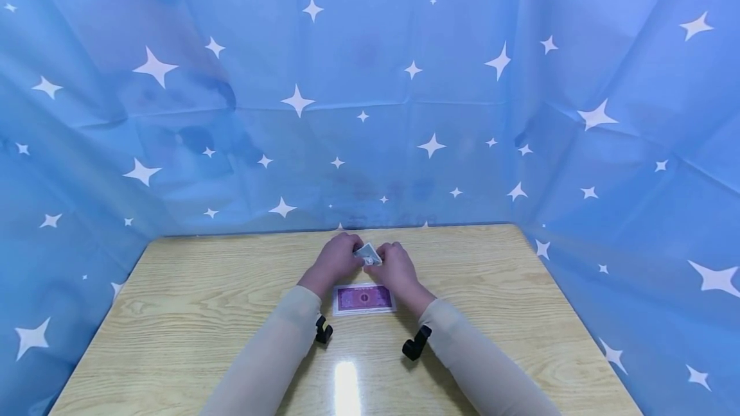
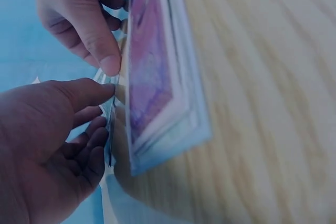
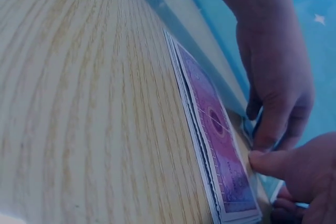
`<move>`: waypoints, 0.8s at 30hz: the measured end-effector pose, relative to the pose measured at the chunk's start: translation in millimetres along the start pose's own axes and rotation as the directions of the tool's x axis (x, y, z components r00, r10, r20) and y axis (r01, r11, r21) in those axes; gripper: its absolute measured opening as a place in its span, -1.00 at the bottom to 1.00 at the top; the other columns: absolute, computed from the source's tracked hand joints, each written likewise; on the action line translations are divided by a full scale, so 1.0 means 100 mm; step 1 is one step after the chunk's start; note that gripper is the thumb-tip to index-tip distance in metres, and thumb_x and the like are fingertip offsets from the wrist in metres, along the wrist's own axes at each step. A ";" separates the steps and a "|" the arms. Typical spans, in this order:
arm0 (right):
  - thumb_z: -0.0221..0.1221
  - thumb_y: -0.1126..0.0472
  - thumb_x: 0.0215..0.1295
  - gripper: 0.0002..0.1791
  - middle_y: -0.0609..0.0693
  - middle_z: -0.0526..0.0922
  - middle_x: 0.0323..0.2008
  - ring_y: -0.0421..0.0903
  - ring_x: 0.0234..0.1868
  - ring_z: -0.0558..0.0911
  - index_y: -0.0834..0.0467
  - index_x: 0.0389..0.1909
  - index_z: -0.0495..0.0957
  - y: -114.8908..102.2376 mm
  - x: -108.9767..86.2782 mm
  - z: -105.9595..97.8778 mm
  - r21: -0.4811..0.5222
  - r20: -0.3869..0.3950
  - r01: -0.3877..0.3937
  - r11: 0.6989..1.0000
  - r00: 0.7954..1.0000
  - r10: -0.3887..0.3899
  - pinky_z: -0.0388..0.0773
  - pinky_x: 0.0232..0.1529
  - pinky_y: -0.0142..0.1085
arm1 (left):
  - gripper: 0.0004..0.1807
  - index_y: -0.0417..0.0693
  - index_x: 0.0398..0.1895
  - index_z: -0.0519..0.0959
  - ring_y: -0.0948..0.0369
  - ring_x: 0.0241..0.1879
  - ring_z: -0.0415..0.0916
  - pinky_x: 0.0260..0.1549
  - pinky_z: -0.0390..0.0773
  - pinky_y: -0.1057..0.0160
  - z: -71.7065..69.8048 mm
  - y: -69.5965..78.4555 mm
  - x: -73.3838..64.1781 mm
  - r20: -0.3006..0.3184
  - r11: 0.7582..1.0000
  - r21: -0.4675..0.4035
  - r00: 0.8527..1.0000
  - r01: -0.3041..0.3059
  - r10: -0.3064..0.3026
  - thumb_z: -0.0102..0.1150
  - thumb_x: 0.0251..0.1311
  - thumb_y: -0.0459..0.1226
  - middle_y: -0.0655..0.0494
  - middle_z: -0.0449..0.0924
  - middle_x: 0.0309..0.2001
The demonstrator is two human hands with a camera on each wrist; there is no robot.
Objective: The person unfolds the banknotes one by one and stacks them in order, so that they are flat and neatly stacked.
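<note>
My left hand point(image 1: 338, 257) and right hand point(image 1: 397, 269) meet near the table's far side. Between them they pinch a small pale blue-and-white piece of paper point(image 1: 369, 254), which looks folded or bent up to a point. In the left wrist view this paper point(image 2: 111, 129) shows nearly edge-on, under the left thumb. Both thumb tips come close together in the right wrist view, where the fingers hide most of the paper. Just nearer to me lies a stack of purple-printed, banknote-like papers point(image 1: 364, 298) with white borders; neither hand grips it.
The wood-grain table point(image 1: 202, 326) carries the stack. A blue curtain with white stars point(image 1: 364, 82) hangs behind the table and along its sides. Black camera mounts point(image 1: 416, 343) sit at both wrists. A bright light reflection lies on the table's near part.
</note>
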State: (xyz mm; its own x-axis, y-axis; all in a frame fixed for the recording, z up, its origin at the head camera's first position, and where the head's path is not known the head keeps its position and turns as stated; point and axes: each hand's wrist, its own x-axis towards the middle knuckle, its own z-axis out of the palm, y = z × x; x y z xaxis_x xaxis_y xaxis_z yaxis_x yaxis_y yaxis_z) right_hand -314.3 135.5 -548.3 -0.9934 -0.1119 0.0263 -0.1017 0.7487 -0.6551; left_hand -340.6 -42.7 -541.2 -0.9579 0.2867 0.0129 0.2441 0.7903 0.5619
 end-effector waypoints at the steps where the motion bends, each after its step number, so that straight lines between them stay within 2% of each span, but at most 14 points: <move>1: 0.61 0.10 0.29 -0.56 0.07 0.56 -0.15 -0.03 -0.23 0.57 0.25 0.02 0.71 0.00 0.00 0.00 0.001 -0.001 0.000 1.000 1.000 0.000 0.64 -0.14 -0.09 | -0.71 -0.13 0.10 0.73 0.09 -0.08 0.61 0.10 0.67 -0.01 0.00 0.00 0.00 0.006 1.000 -0.014 1.000 0.014 -0.014 0.51 0.37 -0.28 0.01 0.68 -0.05; 4: 0.61 0.10 0.28 -0.55 0.07 0.56 -0.15 -0.03 -0.22 0.57 0.25 0.03 0.70 0.01 0.00 0.01 0.001 -0.004 -0.001 1.000 1.000 0.001 0.63 -0.13 -0.09 | -0.69 -0.15 0.11 0.72 0.07 -0.06 0.61 0.14 0.67 -0.02 -0.01 0.01 0.01 0.015 0.997 -0.056 0.999 0.045 -0.045 0.51 0.34 -0.32 0.01 0.67 -0.03; 7: 0.62 0.10 0.27 -0.54 0.06 0.56 -0.15 -0.03 -0.23 0.56 0.25 0.04 0.70 0.00 0.00 0.01 0.005 0.003 -0.008 1.000 1.000 0.008 0.62 -0.14 -0.10 | -0.68 -0.16 0.11 0.73 0.06 -0.04 0.61 0.16 0.67 -0.03 0.00 0.01 0.01 0.013 0.995 -0.084 0.999 0.051 -0.050 0.50 0.32 -0.36 0.00 0.64 0.00; 13: 0.61 0.11 0.28 -0.53 0.09 0.56 -0.13 -0.04 -0.23 0.55 0.26 0.06 0.69 -0.02 -0.02 -0.02 0.018 0.009 -0.013 1.000 1.000 0.013 0.61 -0.16 -0.11 | -0.78 -0.11 0.05 0.76 0.10 -0.08 0.55 0.13 0.66 -0.01 0.01 0.00 0.00 -0.011 0.996 -0.081 1.000 0.022 -0.023 0.43 0.39 -0.35 -0.01 0.61 -0.02; 18: 0.61 0.11 0.27 -0.51 0.11 0.56 -0.11 -0.03 -0.23 0.54 0.27 0.07 0.68 -0.02 -0.03 -0.01 0.020 0.000 -0.006 1.000 1.000 0.006 0.60 -0.16 -0.10 | -0.90 -0.06 -0.01 0.78 0.12 -0.11 0.60 0.08 0.66 0.00 0.01 -0.02 -0.01 -0.059 0.997 -0.071 0.998 -0.031 0.027 0.36 0.52 -0.31 0.06 0.68 -0.09; 24: 0.60 0.11 0.28 -0.52 0.09 0.57 -0.10 -0.04 -0.20 0.57 0.26 0.08 0.67 0.01 -0.03 0.00 0.031 -0.009 -0.013 0.999 1.000 0.013 0.65 -0.10 -0.08 | -0.92 0.02 -0.08 0.78 0.18 -0.20 0.64 -0.01 0.68 0.06 0.05 -0.05 0.02 -0.082 0.992 -0.120 0.996 -0.046 0.036 0.32 0.57 -0.27 0.16 0.75 -0.18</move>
State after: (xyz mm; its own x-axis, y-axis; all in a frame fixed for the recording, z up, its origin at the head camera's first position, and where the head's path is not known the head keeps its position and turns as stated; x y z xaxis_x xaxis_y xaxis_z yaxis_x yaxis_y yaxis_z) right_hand -311.5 136.1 -549.2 -0.9951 -0.0959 0.0244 -0.0869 0.7294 -0.6785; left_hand -343.0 -44.0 -548.0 -0.9576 0.2697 0.1010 0.2679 0.7059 0.6557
